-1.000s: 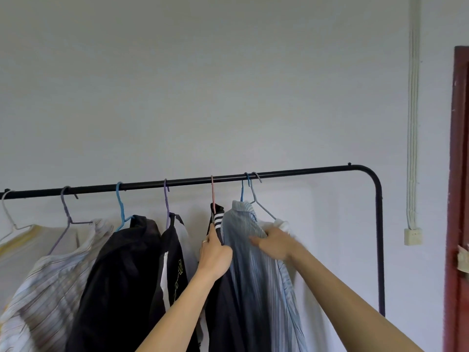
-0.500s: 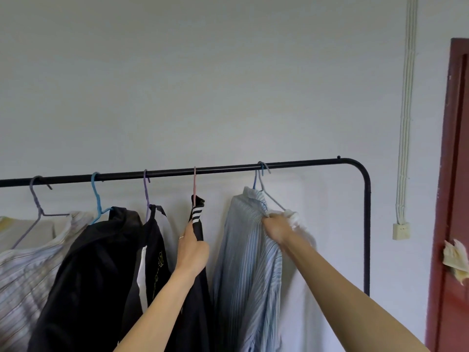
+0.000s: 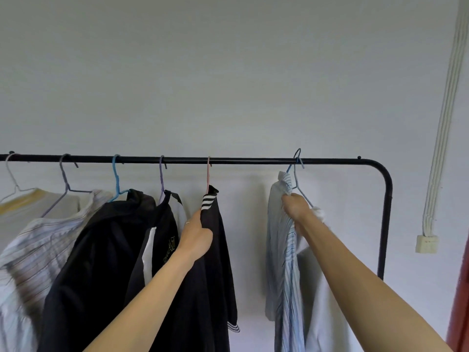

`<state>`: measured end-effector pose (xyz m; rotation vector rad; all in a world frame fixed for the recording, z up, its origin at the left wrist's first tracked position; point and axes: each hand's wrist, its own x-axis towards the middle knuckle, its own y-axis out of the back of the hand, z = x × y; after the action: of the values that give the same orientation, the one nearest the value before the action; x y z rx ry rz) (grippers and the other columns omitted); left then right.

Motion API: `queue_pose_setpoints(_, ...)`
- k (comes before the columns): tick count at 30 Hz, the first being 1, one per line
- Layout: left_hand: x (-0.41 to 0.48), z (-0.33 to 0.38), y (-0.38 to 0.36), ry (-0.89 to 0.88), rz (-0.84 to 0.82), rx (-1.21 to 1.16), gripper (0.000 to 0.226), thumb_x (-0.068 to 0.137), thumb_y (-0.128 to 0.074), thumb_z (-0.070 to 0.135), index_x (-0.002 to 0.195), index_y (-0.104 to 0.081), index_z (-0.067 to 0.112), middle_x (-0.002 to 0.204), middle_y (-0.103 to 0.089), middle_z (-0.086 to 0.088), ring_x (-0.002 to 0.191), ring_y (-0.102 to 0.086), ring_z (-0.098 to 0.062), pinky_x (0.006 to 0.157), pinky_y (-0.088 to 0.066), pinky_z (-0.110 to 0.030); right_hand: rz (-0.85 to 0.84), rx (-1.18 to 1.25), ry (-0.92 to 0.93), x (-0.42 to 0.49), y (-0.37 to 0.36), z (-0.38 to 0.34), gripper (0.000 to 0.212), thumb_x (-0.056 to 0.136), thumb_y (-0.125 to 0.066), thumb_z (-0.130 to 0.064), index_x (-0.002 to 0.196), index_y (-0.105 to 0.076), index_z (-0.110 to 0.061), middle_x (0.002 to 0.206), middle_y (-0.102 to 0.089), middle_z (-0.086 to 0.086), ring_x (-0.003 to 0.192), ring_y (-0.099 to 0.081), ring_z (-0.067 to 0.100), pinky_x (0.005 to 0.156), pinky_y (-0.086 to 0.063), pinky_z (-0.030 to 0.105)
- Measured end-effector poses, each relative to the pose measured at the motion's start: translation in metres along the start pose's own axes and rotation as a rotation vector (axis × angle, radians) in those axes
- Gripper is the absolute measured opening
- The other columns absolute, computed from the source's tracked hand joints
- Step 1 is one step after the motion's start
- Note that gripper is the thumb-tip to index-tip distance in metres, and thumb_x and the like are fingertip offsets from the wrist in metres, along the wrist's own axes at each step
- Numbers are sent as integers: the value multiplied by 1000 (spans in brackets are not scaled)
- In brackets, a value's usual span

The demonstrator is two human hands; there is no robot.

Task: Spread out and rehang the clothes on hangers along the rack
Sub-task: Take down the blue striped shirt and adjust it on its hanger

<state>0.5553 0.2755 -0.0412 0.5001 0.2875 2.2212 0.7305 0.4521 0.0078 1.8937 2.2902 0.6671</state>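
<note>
A black rack (image 3: 253, 161) runs across the wall with several hangers on its bar. My left hand (image 3: 196, 236) grips the shoulder of a black garment with white stripes (image 3: 218, 240) on a pink hanger (image 3: 208, 174). My right hand (image 3: 295, 207) grips the pale blue striped shirt (image 3: 281, 262) near its collar, on a blue hanger (image 3: 295, 163) near the bar's right end. A white garment (image 3: 322, 301) hangs behind that shirt on a second hanger. A gap of bare bar lies between the two held garments.
To the left hang a black-and-white top (image 3: 162, 240), a black jacket (image 3: 101, 262), a striped shirt (image 3: 33, 250) and a cream garment (image 3: 22, 204). The rack's right post (image 3: 384, 224) bends down. Wall cables (image 3: 444, 123), a socket box (image 3: 427, 243) and a red door edge (image 3: 460, 313) are at right.
My right hand has slid the blue striped shirt and the white garment rightwards along the bar, opening a gap from the black garment. My left hand kept its hold.
</note>
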Motion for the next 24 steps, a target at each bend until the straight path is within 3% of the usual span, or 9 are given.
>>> queue_pose_setpoints(2,-1,0,1,-1,-3,3,77,80,-30,-9,148,-37,26,133,-55,-6,121,-52,-26,105,-46,-41,28,-13,17,4,1,-8,37,101,-34,-24,117,-57,1,108,-58,19,90,-51,28,76,-35,31)
queue_pose_setpoints(4,-5,1,-2,-4,-10,5,73,81,-30,-10,146,-37,24,125,-57,-6,113,-56,-25,95,-51,-34,32,-47,39,9,4,-12,35,100,-35,-22,116,-56,1,109,-56,21,95,-55,32,76,-34,31)
queue_pose_setpoints(7,-10,2,-8,-4,-31,-8,72,83,-31,-8,147,-33,26,123,-55,-6,108,-56,-23,85,-52,-28,23,-110,2,10,6,-10,44,98,-36,-18,129,-53,6,130,-57,25,119,-55,41,84,-38,35)
queue_pose_setpoints(9,-10,2,-9,-10,-44,-12,75,84,-32,-7,149,-30,28,126,-53,-6,107,-57,-22,82,-52,-26,8,-170,-16,7,3,-2,44,98,-34,-15,130,-53,8,133,-55,27,123,-52,41,89,-41,38)
queue_pose_setpoints(12,-10,1,-8,-20,-50,-4,76,83,-32,-7,150,-30,29,126,-55,-3,110,-56,-21,90,-51,-29,-21,-244,0,-3,-3,15,34,98,-35,-12,106,-63,4,120,-61,26,106,-57,35,82,-39,36)
queue_pose_setpoints(14,-10,-2,-7,-18,-63,9,77,82,-32,-5,151,-28,30,131,-53,-2,121,-51,-22,100,-47,-33,-31,-225,20,-7,-7,29,27,97,-37,-10,78,-55,-6,92,-60,20,84,-52,28,71,-36,32)
queue_pose_setpoints(17,-14,-5,-6,-5,-72,42,76,85,-34,-1,152,-25,33,133,-52,1,128,-45,-24,107,-42,-38,-37,-203,36,-14,-10,40,35,96,-40,-10,62,-42,-14,65,-48,5,58,-42,19,53,-31,31)
queue_pose_setpoints(22,-23,-7,-1,-17,-88,34,76,86,-44,3,152,-23,34,124,-56,-5,104,-59,-20,74,-49,-22,-83,-156,43,-39,-11,45,26,91,-46,-10,65,-47,-12,65,-50,7,61,-44,21,57,-31,31)
queue_pose_setpoints(24,-27,-11,2,-40,-88,47,80,85,-48,2,153,-21,34,126,-56,-5,107,-59,-22,74,-49,-22,-101,-153,56,-50,-14,47,22,89,-48,-11,66,-48,-11,68,-53,9,66,-48,23,62,-34,32)
